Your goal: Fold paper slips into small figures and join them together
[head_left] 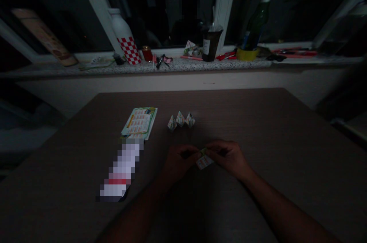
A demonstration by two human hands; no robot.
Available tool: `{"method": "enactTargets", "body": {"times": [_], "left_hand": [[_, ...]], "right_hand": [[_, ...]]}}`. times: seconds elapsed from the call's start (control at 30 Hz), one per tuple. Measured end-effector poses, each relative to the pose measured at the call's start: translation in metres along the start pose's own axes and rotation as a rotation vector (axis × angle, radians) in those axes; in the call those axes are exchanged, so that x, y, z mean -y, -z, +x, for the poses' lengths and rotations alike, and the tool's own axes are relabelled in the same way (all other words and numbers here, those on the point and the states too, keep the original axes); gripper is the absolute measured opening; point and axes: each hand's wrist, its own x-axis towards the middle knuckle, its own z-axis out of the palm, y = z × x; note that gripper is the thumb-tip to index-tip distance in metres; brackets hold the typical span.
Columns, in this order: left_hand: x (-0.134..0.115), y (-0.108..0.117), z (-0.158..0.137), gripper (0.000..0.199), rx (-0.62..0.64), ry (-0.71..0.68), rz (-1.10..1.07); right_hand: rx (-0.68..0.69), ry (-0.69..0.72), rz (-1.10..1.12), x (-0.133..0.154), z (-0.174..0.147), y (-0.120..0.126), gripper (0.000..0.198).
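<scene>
A small printed paper piece (204,162) is held in front of the wearer, above or on a brown wood-grain table (258,120); whether its lower edge is touching the tabletop cannot be told. It is pinched along its far edge by the left hand (180,160) and the right hand (229,157) together, each grip being narrowed to thumb and bent fingers, with the two sets of fingertips almost meeting. The free flap is left projecting from the grips toward the wearer, its longer axis slanted from lower left to upper right; neither hand can be judged the nearer, as both are in contact with the paper. The creases under the fingertips are hidden by the fingers and the dim light. Beyond the hands, nearer the left than the right, three pointed folded-paper units (180,119) are set close together in a row. Farther left, a stack of printed paper sheets (139,122) is laid flat, its long axis angled away from the wearer, beside a pixelated bright object (122,170).
</scene>
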Motion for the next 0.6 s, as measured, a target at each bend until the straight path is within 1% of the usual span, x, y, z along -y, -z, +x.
{"method": "enactTargets", "body": {"times": [0.17, 0.3, 0.43, 0.6], "left_hand": [[0.0004, -0.0008, -0.0022, 0.014, 0.061, -0.030, 0.061], [0.0008, -0.0034, -0.0029, 0.014, 0.073, -0.051, 0.115], [-0.0002, -0.0035, -0.0025, 0.012, 0.054, -0.077, 0.178], [0.0023, -0.0014, -0.0020, 0.012, -0.009, -0.102, 0.158]], "right_hand": [[0.060, 0.036, -0.052, 0.0014, -0.0007, 0.0021, 0.010], [0.114, 0.058, -0.077, 0.0036, -0.0017, 0.0027, 0.011], [0.117, 0.030, -0.050, 0.0023, -0.0018, -0.0012, 0.012], [0.106, -0.006, -0.001, -0.0001, -0.0007, -0.0044, 0.012]]}}
